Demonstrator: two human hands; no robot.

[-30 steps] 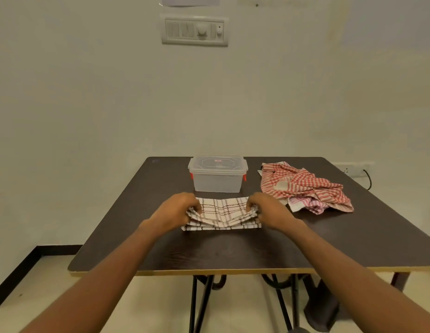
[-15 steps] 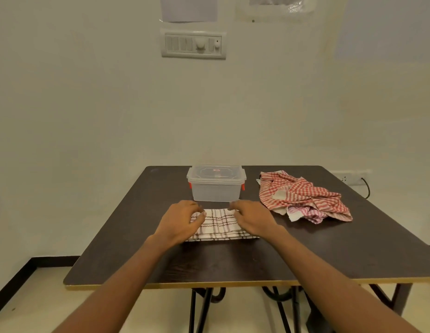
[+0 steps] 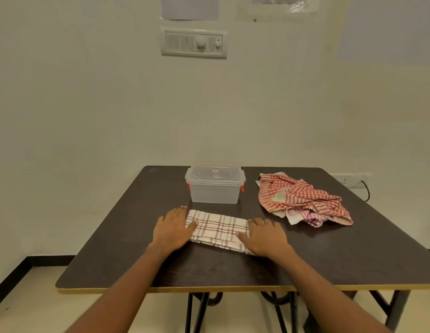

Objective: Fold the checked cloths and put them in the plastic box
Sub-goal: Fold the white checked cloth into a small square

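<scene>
While both my hands lie flat on the table (image 3: 137,207), one cloth is folded and nothing is boxed yet. My left hand (image 3: 172,230) presses the nine o'clock end of the brown-checked cloth (image 3: 218,228), fingers spread and open, pinching nothing. My right hand (image 3: 264,236) presses the three o'clock end the same way, its grip open and flat. That cloth lies as a narrow band between them, near the table's middle, and I judge it wants one or two more folds to fit. At twelve o'clock from it, just apart, stands the plastic box (image 3: 215,188); its lid (image 3: 215,171) is on, the red clips (image 3: 242,188) are at its sides, and it looks empty. At two o'clock, well apart, the red-checked cloths (image 3: 303,199) sit in a crumpled heap, unfolded. Left to do: finish this fold, open the box, fold the heap, and put everything inside.
</scene>
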